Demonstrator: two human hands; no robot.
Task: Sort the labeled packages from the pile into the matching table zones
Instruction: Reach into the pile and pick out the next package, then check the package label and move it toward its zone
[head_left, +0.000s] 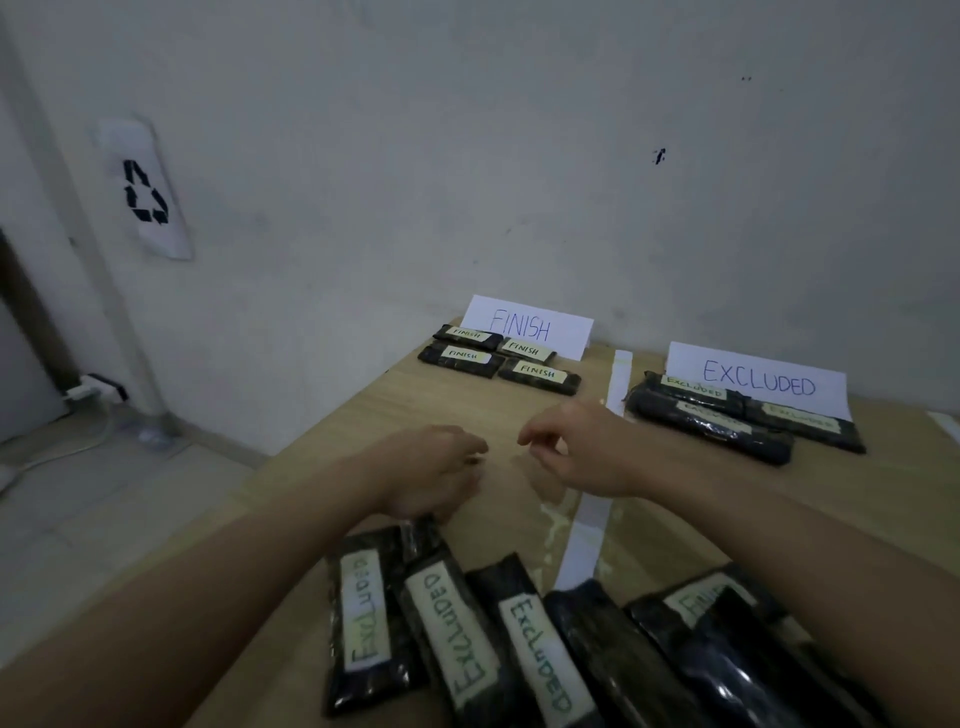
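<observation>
Above the middle of the table (441, 410), both hands hover with fingers loosely curled and nothing in their grasp. The left hand (434, 470) has its knuckles up, fingertips bent inward toward the right hand (576, 449), whose thumb and forefinger nearly meet at the tip; the two hands are near each other but apart. Both forearms run back bare to the lower corners of the view.

Below the hands, at the near edge, lies the pile of packages (519, 639): dark wrapped bars side by side, three with labels reading EXCLUDED, one partly readable as FINISH, others with labels unseen. At the far edge, four packages (498, 358) labelled FINISH lie before a FINISH sign (527, 325). To the right, past a white tape strip (618, 382), three packages (737, 415) labelled EXCLUDED lie overlapping before an EXCLUDED sign (758, 379).

The table is light wood against a grey wall (467, 156). A recycling poster (145, 192) hangs at left; a cable and charger (91, 389) lie on the floor.
</observation>
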